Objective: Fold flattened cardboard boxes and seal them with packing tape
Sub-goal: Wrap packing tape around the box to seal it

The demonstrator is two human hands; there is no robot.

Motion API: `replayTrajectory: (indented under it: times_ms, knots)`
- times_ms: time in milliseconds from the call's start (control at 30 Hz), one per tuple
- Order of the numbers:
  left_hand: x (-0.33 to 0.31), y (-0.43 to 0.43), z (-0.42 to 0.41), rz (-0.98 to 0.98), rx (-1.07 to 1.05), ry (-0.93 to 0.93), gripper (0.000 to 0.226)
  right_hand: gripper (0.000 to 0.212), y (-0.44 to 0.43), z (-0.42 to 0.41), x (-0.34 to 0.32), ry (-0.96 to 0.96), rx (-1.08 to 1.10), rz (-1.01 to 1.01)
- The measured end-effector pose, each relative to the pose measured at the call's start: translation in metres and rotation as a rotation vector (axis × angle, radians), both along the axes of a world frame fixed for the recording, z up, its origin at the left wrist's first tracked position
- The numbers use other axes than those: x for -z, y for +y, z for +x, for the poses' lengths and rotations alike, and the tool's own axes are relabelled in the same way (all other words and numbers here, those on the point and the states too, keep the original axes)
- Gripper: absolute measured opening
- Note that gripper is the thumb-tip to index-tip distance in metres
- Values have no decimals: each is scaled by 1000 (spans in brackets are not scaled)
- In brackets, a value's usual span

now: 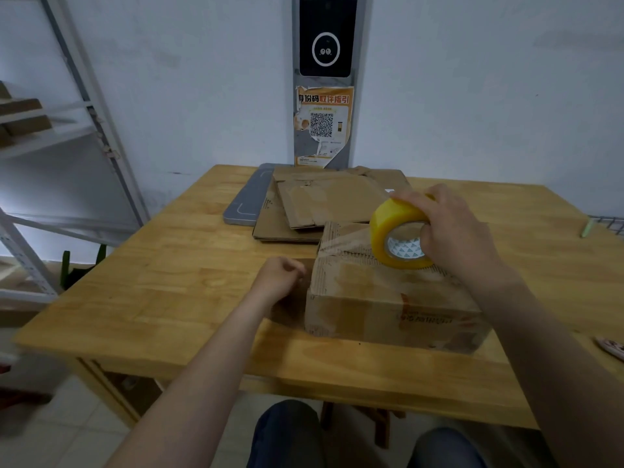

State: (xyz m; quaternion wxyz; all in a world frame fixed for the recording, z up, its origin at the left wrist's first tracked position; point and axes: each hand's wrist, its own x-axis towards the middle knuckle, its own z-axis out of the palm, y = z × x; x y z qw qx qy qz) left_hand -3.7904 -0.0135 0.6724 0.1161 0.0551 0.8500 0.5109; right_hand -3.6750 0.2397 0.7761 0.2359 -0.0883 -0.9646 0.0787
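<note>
A folded brown cardboard box (388, 298) stands on the wooden table (175, 265), with clear tape stretched over its top and down its left edge. My right hand (452, 231) grips a yellow roll of packing tape (395, 231) held on the box's top. My left hand (280, 275) is at the box's left side, fingers curled in a fist; whether it pinches the tape end is unclear. A stack of flattened cardboard boxes (324, 201) lies behind the box.
A grey flat tray (246, 204) lies left of the flattened stack. A wall panel with a QR poster (322, 126) rises behind the table. Metal shelving (67, 130) stands at left. A wire basket (607, 222) sits at the right edge.
</note>
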Motion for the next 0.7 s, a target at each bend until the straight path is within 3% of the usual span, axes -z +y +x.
replayTrajectory:
  times_ms: [100, 200, 333, 433, 567, 667, 700]
  knots:
    - [-25, -9, 4, 340, 18, -136, 26, 78, 0, -1, 2, 7, 1, -18]
    - [-42, -8, 7, 380, 152, -226, 53, 78, 2, -4, 2, 4, 4, -28]
    - [-44, -3, 7, 270, 252, -268, 91, 78, 6, -7, 0, -2, -16, -28]
    - [-38, 0, 10, 144, 353, -289, 106, 81, 12, -8, 1, 10, -65, -40]
    - [-34, 3, 15, 79, 388, -244, 104, 84, 22, -4, 11, 93, -177, -204]
    - [-41, 8, 25, -57, 492, 13, 86, 79, 25, 2, 20, 151, -204, -338]
    - [-42, 11, 29, -169, 542, 104, 90, 77, 25, 3, 23, 160, -210, -363]
